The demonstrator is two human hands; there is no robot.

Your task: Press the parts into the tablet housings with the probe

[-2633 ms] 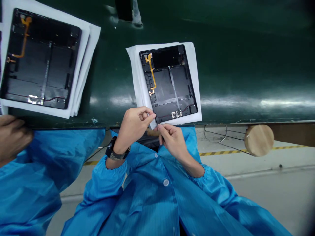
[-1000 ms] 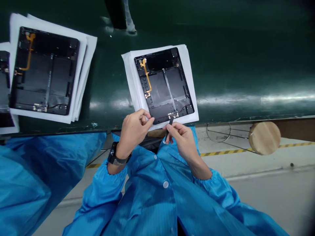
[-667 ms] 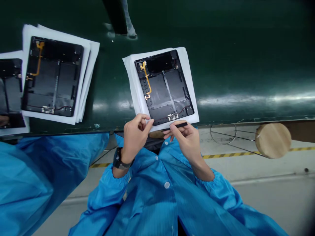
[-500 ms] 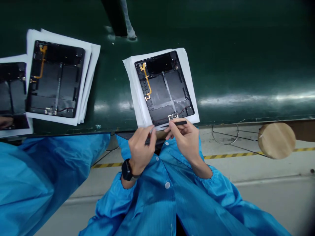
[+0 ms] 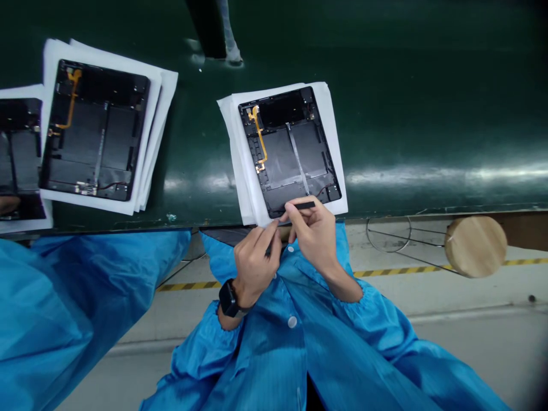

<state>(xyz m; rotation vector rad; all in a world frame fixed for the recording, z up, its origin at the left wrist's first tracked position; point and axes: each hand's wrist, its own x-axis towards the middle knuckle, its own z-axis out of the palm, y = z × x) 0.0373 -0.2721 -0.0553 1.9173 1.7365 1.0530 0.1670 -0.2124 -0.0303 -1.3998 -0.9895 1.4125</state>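
My right hand [image 5: 314,234] is closed around slim black tweezers [image 5: 305,205], whose blunt end shows above the fingers; the tips lie hidden near my left fingers. Just left of it, my left hand [image 5: 254,260] is pinched shut, with a small dark piece [image 5: 269,249] showing between its fingers. Both hands meet at the near edge of an open tablet housing [image 5: 295,154]. An orange flex cable [image 5: 260,140] runs down its left side and a grey ribbon cable [image 5: 297,160] down its middle. My right hand covers the small board at the bottom. White sheets [image 5: 242,165] lie under the housing.
To the left, another open tablet housing [image 5: 96,131] rests on white sheets, with a third housing [image 5: 19,148] beside it and a co-worker's hand [image 5: 8,204] there. A dark post [image 5: 208,28] rises from the green bench [image 5: 406,114]. A round wooden stool [image 5: 476,246] stands right.
My left hand has moved right and my fingertips have come together. My right hand has shifted slightly up and left, covering the small board. The whole view has moved a little.
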